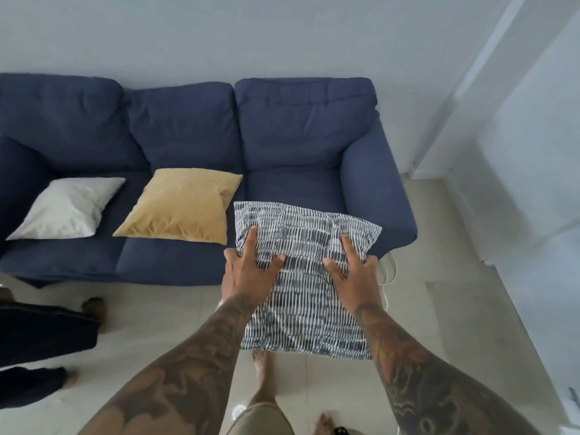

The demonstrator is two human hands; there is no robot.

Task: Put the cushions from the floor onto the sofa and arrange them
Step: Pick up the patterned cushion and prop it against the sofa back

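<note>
We face the blue sofa (282, 146) — white cushion (67, 208) and yellow cushion (182, 205) already seated — while our left hand (248, 271) and right hand (354, 277) clamp the patterned cushion (307, 309), airborne, the empty right seat dead ahead.

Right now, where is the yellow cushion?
The yellow cushion lies flat on the sofa's middle seat, between the white cushion on its left and the held patterned cushion on its right.
</note>
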